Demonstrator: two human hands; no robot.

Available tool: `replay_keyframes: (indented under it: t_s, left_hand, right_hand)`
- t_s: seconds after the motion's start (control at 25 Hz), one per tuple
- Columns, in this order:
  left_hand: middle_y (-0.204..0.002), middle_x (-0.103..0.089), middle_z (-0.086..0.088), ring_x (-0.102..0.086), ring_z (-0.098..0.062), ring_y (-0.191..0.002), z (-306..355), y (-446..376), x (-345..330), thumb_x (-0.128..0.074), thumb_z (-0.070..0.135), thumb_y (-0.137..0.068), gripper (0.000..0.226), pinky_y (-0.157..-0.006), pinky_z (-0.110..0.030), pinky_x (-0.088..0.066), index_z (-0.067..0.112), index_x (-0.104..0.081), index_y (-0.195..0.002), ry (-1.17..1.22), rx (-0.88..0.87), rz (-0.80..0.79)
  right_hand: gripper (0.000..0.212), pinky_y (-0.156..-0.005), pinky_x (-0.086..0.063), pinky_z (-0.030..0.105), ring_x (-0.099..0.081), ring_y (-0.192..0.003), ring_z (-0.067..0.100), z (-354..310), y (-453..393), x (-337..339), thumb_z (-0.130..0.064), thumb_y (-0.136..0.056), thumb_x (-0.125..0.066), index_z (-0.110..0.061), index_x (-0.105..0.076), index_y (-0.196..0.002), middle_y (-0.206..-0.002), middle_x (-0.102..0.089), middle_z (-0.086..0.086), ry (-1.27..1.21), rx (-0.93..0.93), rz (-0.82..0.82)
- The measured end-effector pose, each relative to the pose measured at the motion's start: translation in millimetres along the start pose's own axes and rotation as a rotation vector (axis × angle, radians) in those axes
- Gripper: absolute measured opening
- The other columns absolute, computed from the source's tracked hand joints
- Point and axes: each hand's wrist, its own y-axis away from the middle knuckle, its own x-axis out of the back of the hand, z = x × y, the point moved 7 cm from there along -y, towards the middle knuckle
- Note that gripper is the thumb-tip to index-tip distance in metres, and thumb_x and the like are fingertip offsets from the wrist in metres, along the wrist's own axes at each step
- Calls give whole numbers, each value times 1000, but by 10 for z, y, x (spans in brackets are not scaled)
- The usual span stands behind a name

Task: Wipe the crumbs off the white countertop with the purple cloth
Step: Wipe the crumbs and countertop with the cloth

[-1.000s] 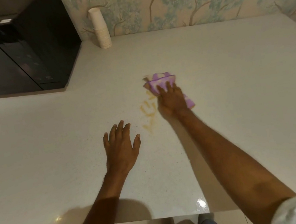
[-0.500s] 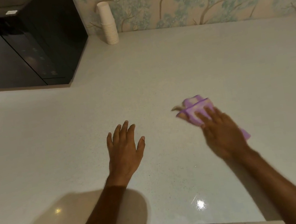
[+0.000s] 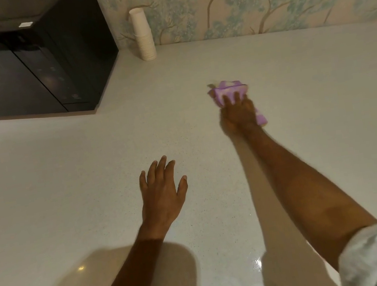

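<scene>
Mid-wipe: the right hand (image 3: 238,113) presses flat on the cloth (image 3: 228,90), fingers bunching it against the counter (image 3: 296,82), far out at arm's reach. The left hand (image 3: 162,195) rests spread, empty. No crumbs visible (blur hides detail); next, probably another sweep.

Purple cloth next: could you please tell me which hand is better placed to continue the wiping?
Right. The right hand already presses the crumpled purple cloth onto the white speckled countertop; the left hand lies flat, empty, apart from it.
</scene>
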Motion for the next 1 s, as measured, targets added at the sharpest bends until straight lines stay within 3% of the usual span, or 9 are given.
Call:
replay_keyframes:
  t_s: [0.16,0.28,0.36,0.52,0.64,0.8,1.0]
  left_hand:
    - [-165,-34,-4,-29,-27,-153,3,-3,8,-36,57,-101,62,-123,-57,-22,21,-44,-150,-6,5,6]
    - [-165,-33,-4,-28,-28,-153,-3,-11,3,-32,58,-100,64,-124,-57,-20,21,-43,-152,5,3,0]
    - [-166,-32,-4,-27,-27,-154,-8,-7,-5,-30,59,-101,65,-125,-55,-18,22,-40,-153,-2,-4,-2]
    - [-166,-31,-3,-26,-26,-154,-27,-31,-30,-25,61,-100,66,-125,-55,-18,23,-39,-153,-21,12,-2]
    - [-166,-32,-1,-28,-25,-154,-38,-54,-74,-23,61,-98,68,-125,-54,-18,24,-41,-152,-25,35,-5]
    - [-166,-32,0,-29,-24,-153,-49,-70,-108,-25,61,-98,67,-125,-53,-18,26,-42,-152,-47,56,-6]
    - [-162,-39,-1,-35,-26,-150,-22,-68,-44,-31,59,-98,63,-123,-54,-25,25,-48,-147,-45,53,15]
  right_hand:
    - [53,-129,-19,50,-16,-159,37,-1006,718,-272,-36,-110,-26,-25,-27,-162,-170,-24,15,-12,431,-38]
    - [49,-128,-24,47,-27,-157,32,-667,741,-203,-30,-109,-38,-24,-41,-157,-166,-36,9,-90,518,61]
    - [49,-126,-24,46,-25,-158,31,-104,415,-70,-24,-109,-37,-21,-38,-158,-167,-34,8,-57,357,117]
    - [56,-124,-30,56,-29,-153,36,966,-18,184,-30,-102,-24,-36,-35,-157,-165,-32,11,-107,-74,232]
    - [52,-118,-33,57,-39,-142,47,1087,-246,183,-30,-102,-30,-14,-45,-149,-155,-41,25,-65,-243,262]
    - [53,-124,-20,54,-25,-151,51,485,-683,63,-25,-108,-36,-11,-34,-159,-164,-26,31,-50,-165,120]
    - [57,-126,-18,50,-16,-157,44,-1072,-523,-190,-22,-108,-32,-14,-21,-164,-170,-16,25,-11,261,25]
